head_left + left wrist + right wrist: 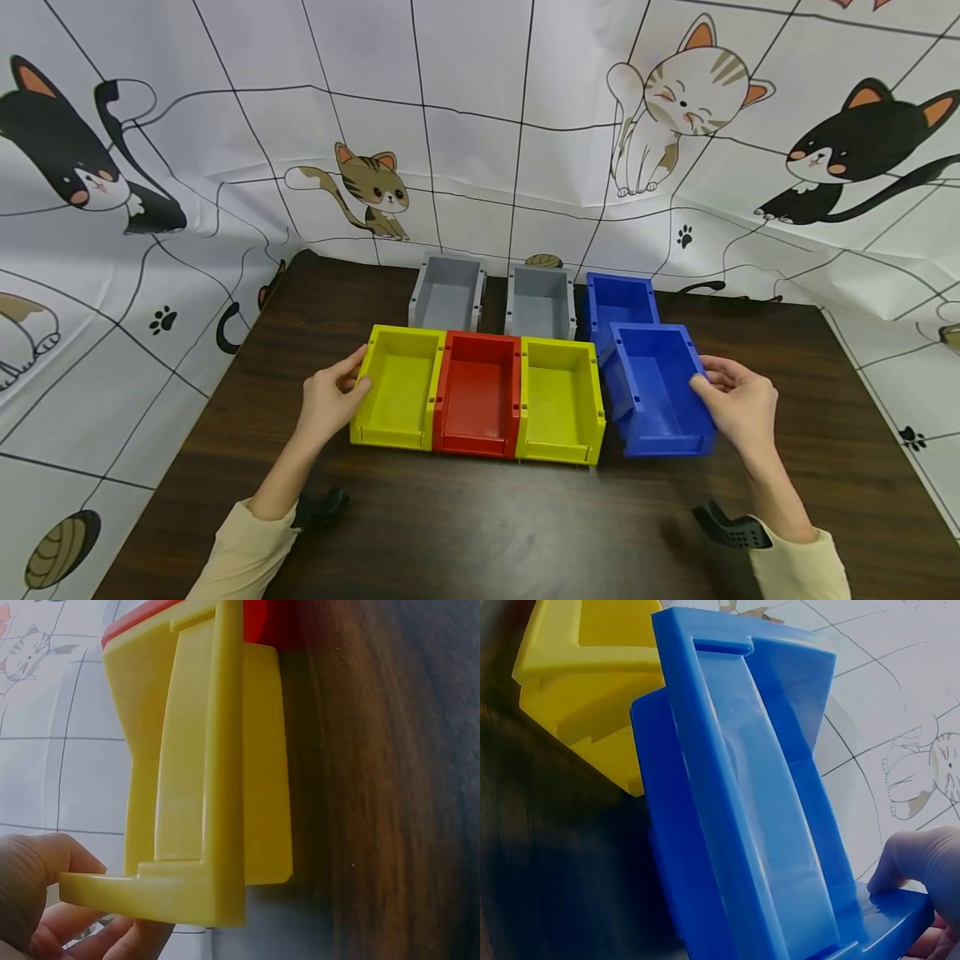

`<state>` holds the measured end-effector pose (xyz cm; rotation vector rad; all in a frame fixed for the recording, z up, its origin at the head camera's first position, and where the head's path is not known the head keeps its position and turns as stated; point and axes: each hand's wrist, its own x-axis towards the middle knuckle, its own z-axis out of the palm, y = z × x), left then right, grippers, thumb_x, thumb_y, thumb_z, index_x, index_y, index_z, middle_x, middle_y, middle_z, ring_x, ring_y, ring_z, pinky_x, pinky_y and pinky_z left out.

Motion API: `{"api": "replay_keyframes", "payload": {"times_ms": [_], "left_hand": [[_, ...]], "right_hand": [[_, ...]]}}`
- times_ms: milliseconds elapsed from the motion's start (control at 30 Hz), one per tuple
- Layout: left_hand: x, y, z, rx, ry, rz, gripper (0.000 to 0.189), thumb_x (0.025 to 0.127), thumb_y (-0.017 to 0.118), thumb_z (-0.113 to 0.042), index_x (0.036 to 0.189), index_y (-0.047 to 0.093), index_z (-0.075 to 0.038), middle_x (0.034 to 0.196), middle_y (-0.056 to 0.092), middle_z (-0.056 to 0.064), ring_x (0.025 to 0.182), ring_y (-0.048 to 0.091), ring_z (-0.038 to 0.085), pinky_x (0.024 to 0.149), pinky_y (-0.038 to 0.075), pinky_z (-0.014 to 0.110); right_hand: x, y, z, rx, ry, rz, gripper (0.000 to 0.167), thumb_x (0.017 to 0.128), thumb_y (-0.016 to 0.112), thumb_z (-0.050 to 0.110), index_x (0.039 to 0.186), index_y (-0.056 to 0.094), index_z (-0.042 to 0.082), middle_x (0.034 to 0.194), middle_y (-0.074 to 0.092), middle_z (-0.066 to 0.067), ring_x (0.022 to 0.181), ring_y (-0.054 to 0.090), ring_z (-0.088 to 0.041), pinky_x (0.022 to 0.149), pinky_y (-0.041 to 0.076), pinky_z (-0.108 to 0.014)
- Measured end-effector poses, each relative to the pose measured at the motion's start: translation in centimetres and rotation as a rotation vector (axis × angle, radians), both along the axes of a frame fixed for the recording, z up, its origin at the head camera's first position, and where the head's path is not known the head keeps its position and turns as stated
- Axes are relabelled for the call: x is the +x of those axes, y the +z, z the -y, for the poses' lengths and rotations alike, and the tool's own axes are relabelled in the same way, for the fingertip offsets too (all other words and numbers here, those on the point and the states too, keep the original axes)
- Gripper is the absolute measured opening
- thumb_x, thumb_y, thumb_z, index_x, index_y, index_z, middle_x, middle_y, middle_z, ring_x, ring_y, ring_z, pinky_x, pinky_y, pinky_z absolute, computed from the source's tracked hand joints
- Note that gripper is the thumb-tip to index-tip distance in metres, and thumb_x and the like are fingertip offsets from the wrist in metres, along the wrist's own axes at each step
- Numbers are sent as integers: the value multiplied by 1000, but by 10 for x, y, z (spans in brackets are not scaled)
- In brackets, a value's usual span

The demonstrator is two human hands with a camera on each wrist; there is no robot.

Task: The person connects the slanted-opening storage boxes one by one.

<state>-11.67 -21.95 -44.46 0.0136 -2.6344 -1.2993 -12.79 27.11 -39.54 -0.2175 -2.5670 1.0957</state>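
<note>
My left hand point(333, 396) pinches the left wall of a yellow bin point(401, 387), thumb inside and fingers outside. The left wrist view shows the same yellow bin point(184, 750) from its front lip. Side by side with it stand a red bin point(480, 396) and a second yellow bin point(558, 400), their walls meeting. At the right, my right hand point(738, 404) grips the right wall of a blue bin point(663, 387). This blue bin point(765, 795) sits askew beside the second yellow bin point(592, 697) in the right wrist view.
Behind the front row stand two grey bins, the left one point(448, 292) and the right one point(540, 300), and another blue bin point(621, 300). All are on a dark wooden table point(495, 533). A cat-patterned sheet point(480, 167) hangs behind the table.
</note>
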Motion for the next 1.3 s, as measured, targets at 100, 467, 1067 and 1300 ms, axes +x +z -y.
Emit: {"api": "replay_keyframes", "payload": {"times_ms": [100, 467, 1067, 1300], "left_hand": [[0, -2, 1, 12, -7, -1, 46, 83, 58, -2, 130, 55, -1, 96, 68, 23, 75, 66, 32, 43, 44, 19], [0, -1, 1, 18, -19, 4, 46, 84, 58, -1, 130, 54, 0, 97, 67, 24, 77, 66, 33, 48, 46, 17], [2, 2, 1, 17, -35, 13, 47, 85, 58, -1, 132, 52, 0, 99, 66, 25, 79, 65, 32, 46, 45, 18], [1, 2, 1, 14, -40, 28, 47, 86, 57, -1, 133, 51, 0, 102, 65, 26, 80, 65, 33, 46, 44, 18]], "right_hand": [[0, 0, 2, -3, -17, 18, 26, 79, 63, 5, 102, 68, -7, 80, 68, -23, 52, 49, 14, 49, 42, -7], [2, -2, 6, 14, -50, 34, 27, 79, 62, 7, 102, 69, -7, 80, 68, -23, 51, 47, 17, 49, 40, -5], [9, -8, 11, 81, 11, -38, 27, 78, 61, 2, 102, 67, -9, 79, 67, -24, 54, 43, 21, 49, 38, -5], [9, -11, 8, 44, 20, -21, 27, 83, 64, 7, 105, 68, -7, 81, 68, -23, 57, 47, 17, 52, 39, -6]]}}
